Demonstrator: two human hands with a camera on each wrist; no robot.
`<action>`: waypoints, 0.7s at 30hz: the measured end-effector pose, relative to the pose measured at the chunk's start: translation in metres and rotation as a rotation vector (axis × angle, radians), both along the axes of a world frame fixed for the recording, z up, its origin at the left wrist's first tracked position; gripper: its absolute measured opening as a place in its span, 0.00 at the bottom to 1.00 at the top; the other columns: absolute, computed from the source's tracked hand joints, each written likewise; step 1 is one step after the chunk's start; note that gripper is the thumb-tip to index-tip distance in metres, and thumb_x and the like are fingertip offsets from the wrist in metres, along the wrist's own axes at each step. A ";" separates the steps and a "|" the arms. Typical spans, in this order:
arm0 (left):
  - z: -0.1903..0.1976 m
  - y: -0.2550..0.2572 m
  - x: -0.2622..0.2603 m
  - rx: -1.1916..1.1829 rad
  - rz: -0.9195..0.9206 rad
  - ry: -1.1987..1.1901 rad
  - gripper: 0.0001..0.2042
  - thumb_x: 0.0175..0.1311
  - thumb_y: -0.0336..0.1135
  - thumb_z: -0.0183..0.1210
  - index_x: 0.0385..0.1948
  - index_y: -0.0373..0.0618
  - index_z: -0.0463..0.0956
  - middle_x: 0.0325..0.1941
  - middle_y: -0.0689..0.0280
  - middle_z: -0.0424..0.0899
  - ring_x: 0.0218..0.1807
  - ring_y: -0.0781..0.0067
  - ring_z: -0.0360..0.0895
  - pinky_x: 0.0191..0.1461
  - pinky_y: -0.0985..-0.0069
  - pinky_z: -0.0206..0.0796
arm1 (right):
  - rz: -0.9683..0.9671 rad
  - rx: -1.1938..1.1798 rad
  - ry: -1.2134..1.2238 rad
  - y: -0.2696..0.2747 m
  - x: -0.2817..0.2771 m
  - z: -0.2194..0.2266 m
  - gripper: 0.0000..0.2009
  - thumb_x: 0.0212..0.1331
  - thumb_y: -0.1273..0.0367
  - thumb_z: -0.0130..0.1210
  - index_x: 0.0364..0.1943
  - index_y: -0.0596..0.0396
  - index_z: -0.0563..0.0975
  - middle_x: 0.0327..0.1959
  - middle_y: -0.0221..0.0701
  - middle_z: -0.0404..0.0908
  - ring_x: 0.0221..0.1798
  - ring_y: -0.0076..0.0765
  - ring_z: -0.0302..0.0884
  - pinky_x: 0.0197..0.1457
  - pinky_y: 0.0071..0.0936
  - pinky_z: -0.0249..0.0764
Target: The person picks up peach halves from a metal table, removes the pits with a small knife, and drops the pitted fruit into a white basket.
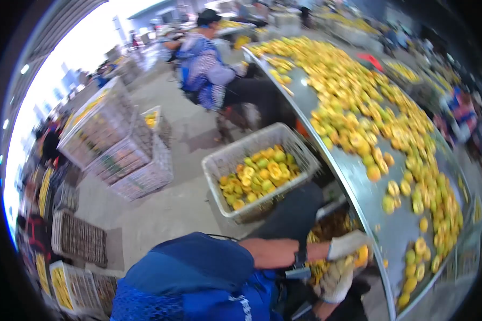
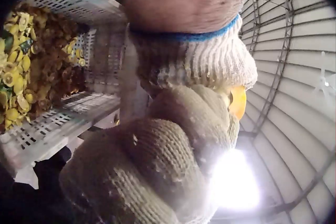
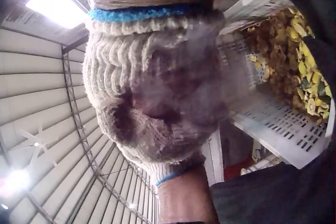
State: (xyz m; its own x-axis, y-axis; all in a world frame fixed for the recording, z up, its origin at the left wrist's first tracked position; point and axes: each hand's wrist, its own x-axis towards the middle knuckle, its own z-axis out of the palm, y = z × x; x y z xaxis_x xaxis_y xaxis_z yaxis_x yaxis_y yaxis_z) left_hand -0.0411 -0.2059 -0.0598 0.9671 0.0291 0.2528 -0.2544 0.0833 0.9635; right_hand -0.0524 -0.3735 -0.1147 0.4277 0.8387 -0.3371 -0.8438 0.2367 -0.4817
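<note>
Both hands wear knitted white gloves and work close together over a crate beside the metal table. My left hand (image 1: 347,245), on the arm with the dark wristband, grips a yellow-orange fruit piece (image 1: 363,254) between the hands. An orange edge of fruit (image 2: 238,103) peeks out beside curled gloved fingers (image 2: 157,140) in the left wrist view. Just below in the head view, my right hand (image 1: 334,282) meets the left with bent fingers. Blur covers the glove in the right wrist view; I cannot tell what it holds.
Halved yellow-green fruit (image 1: 353,107) covers much of the metal table (image 1: 359,198). A grey crate (image 1: 214,160) of fruit stands on the floor, and stacked crates (image 1: 123,155) rise at left. Brown scraps and yellow pieces fill the crate (image 2: 100,108) by my legs. Another person (image 1: 209,64) sits farther along.
</note>
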 end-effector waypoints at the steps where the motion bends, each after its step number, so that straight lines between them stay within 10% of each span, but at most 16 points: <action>1: 0.002 0.002 -0.001 -0.007 -0.004 -0.024 0.22 0.76 0.45 0.45 0.30 0.38 0.83 0.30 0.62 0.87 0.34 0.71 0.84 0.38 0.74 0.75 | -0.083 -0.046 0.000 0.006 -0.011 0.017 0.19 0.78 0.47 0.43 0.27 0.36 0.68 0.11 0.11 0.57 0.05 0.16 0.47 0.05 0.17 0.44; 6: -0.007 -0.003 0.005 -0.499 -0.161 0.350 0.26 0.77 0.48 0.42 0.30 0.33 0.81 0.28 0.52 0.86 0.29 0.63 0.84 0.36 0.71 0.77 | -0.119 0.047 -0.033 0.011 -0.021 0.030 0.19 0.75 0.46 0.48 0.34 0.43 0.68 0.15 0.17 0.57 0.09 0.15 0.48 0.09 0.18 0.46; 21: -0.013 -0.002 0.012 -0.749 0.081 0.750 0.24 0.77 0.51 0.43 0.37 0.37 0.79 0.30 0.55 0.85 0.28 0.62 0.83 0.34 0.70 0.78 | -0.168 0.204 0.114 0.010 -0.021 0.000 0.23 0.76 0.43 0.43 0.39 0.47 0.70 0.15 0.19 0.59 0.07 0.14 0.49 0.09 0.17 0.47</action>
